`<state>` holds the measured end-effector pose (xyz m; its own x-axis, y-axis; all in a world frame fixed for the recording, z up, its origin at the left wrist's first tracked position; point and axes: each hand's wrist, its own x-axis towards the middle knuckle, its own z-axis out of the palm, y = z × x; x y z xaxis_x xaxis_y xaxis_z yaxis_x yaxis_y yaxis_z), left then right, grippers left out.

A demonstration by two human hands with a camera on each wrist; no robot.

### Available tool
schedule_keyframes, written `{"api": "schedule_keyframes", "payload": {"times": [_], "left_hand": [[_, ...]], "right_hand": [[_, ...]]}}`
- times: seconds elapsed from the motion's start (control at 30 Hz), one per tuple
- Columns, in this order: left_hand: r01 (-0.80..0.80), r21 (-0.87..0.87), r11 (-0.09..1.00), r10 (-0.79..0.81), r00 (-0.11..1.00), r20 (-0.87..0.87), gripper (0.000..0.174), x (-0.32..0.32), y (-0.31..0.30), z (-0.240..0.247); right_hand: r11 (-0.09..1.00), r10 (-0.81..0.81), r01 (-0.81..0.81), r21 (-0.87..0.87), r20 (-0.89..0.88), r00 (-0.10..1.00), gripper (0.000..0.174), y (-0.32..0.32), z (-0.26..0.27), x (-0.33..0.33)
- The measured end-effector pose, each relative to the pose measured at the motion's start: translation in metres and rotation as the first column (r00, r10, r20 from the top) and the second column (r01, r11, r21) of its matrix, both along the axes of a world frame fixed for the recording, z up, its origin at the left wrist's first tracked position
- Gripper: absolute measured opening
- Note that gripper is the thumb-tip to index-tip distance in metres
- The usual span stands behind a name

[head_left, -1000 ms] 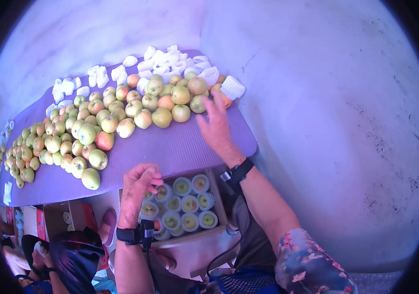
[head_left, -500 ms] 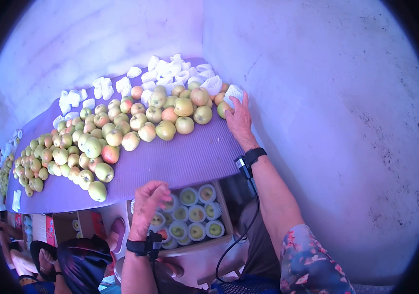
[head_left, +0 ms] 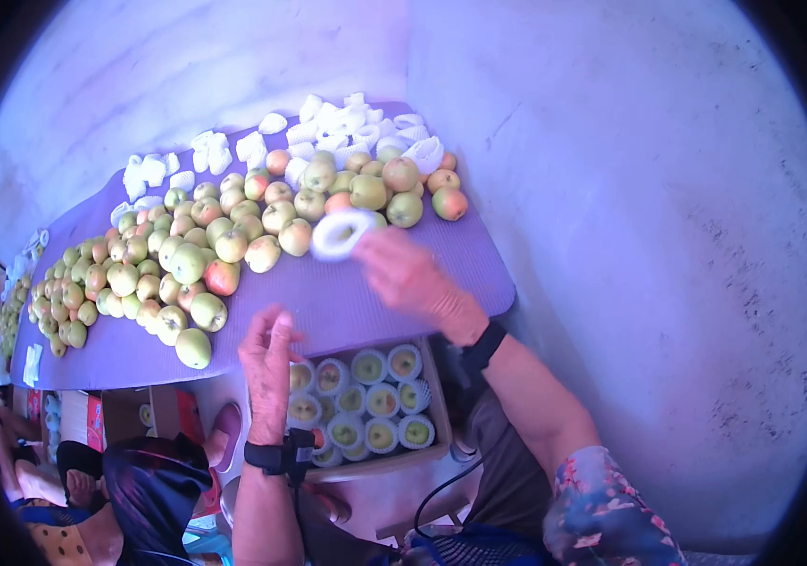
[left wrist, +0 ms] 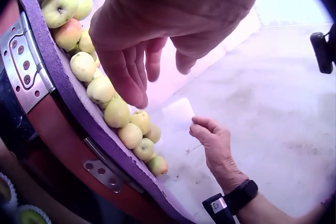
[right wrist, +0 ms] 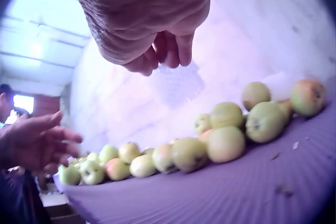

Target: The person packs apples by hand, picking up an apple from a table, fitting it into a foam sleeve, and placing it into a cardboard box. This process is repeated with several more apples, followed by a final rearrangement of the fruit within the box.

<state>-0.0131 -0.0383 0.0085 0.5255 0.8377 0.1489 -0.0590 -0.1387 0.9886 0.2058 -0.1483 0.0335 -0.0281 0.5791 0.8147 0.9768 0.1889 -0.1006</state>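
Note:
My right hand (head_left: pixel 413 283) pinches a white foam net sleeve (head_left: pixel 325 238) in its fingertips, above the front edge of the apple pile (head_left: pixel 271 215). The sleeve is blurred and shows as a ring in the head view. In the right wrist view the foam sleeve (right wrist: pixel 179 85) hangs below the fingers, clear of the apples. My left hand (head_left: pixel 265 368) is over the near table edge, fingers loosely bent and holding nothing. The left wrist view shows that left hand (left wrist: pixel 173 8) close up, with the right hand (left wrist: pixel 215 145) and sleeve beyond it.
More foam sleeves (head_left: pixel 351 123) lie behind the apples on the purple-covered table (head_left: pixel 422 325). Below its edge stands a carton (head_left: pixel 439 401) of apples in foam sleeves. A wall (head_left: pixel 630 236) rises at the right. Another person (head_left: pixel 153 491) sits at lower left.
My right hand took the foam sleeve from the right end of the apple pile and carried it left and nearer. The left hand stays near the table edge, its fingers shifting slightly.

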Motion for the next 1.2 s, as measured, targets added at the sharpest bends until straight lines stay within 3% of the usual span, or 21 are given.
{"api": "schedule_keyframes", "payload": {"times": [0.03, 0.07, 0.13, 0.17, 0.27, 0.3, 0.5, 0.57, 0.67, 0.73, 0.8, 0.97, 1.07, 1.17, 1.2], "left_hand": [[-0.034, 0.057, 0.998, 0.036, 0.998, -0.045, 0.056, -0.002, 0.006, -0.002], [-0.091, 0.218, 0.972, 0.110, 0.991, -0.079, 0.058, -0.002, 0.009, -0.006], [-0.174, 0.519, 0.837, 0.266, 0.958, -0.108, 0.063, -0.002, 0.014, -0.010], [-0.236, 0.565, 0.791, 0.337, 0.938, -0.080, 0.053, 0.000, 0.014, -0.011], [-0.063, 0.443, 0.894, 0.201, 0.941, -0.271, 0.038, -0.014, 0.031, -0.014], [-0.080, 0.399, 0.913, 0.195, 0.946, -0.258, 0.027, -0.015, 0.029, -0.011], [0.005, 0.476, 0.879, 0.203, 0.901, -0.384, 0.026, -0.019, 0.029, -0.006], [-0.047, 0.495, 0.868, 0.244, 0.908, -0.341, 0.025, -0.020, 0.033, -0.013], [-0.150, 0.484, 0.862, 0.318, 0.904, -0.287, 0.024, -0.023, 0.035, -0.009], [-0.212, 0.484, 0.849, 0.367, 0.895, -0.252, 0.023, -0.027, 0.037, -0.003], [-0.254, 0.500, 0.828, 0.404, 0.889, -0.218, 0.021, -0.030, 0.036, 0.001], [-0.210, 0.555, 0.805, 0.392, 0.891, -0.231, 0.021, -0.035, 0.039, 0.001], [-0.211, 0.487, 0.847, 0.364, 0.899, -0.244, 0.022, -0.036, 0.040, 0.002], [-0.209, 0.473, 0.856, 0.365, 0.892, -0.267, 0.024, -0.035, 0.041, 0.004], [-0.209, 0.470, 0.858, 0.363, 0.893, -0.266, 0.024, -0.034, 0.041, 0.004]], "right_hand": [[0.994, 0.093, -0.092, -0.058, 0.015, 0.996, 0.026, 0.003, -0.003, -0.018], [0.976, 0.187, -0.183, -0.117, 0.027, 0.982, 0.026, 0.005, -0.006, -0.034], [0.929, 0.279, -0.277, -0.244, -0.028, 0.960, 0.024, 0.007, -0.010, -0.057], [0.895, 0.322, -0.325, -0.305, -0.059, 0.945, 0.023, 0.008, -0.012, -0.064], [0.904, 0.361, -0.359, -0.232, -0.038, 0.932, 0.021, 0.012, -0.019, -0.074], [0.894, 0.377, -0.376, -0.243, -0.046, 0.925, 0.021, 0.012, -0.019, -0.076], [0.847, 0.440, -0.456, -0.273, -0.123, 0.890, 0.024, 0.016, -0.026, -0.083], [0.833, 0.453, -0.486, -0.264, -0.180, 0.873, 0.025, 0.018, -0.030, -0.081], [0.890, 0.410, -0.432, -0.143, -0.162, 0.898, 0.027, 0.012, -0.013, -0.084], [0.964, 0.259, -0.261, -0.043, -0.057, 0.964, 0.034, 0.020, -0.001, -0.067], [1.000, 0.026, -0.024, 0.014, -0.192, 0.981, 0.038, 0.034, 0.013, -0.039], [0.901, -0.389, 0.404, -0.155, 0.118, 0.914, 0.060, 0.082, 0.008, 0.056], [0.861, -0.414, 0.459, -0.218, 0.225, 0.882, 0.060, 0.104, -0.008, 0.085], [0.767, -0.413, 0.429, -0.477, 0.145, 0.899, 0.057, 0.113, -0.003, 0.096], [0.767, -0.407, 0.435, -0.472, 0.166, 0.898, 0.056, 0.117, -0.003, 0.099]]}}
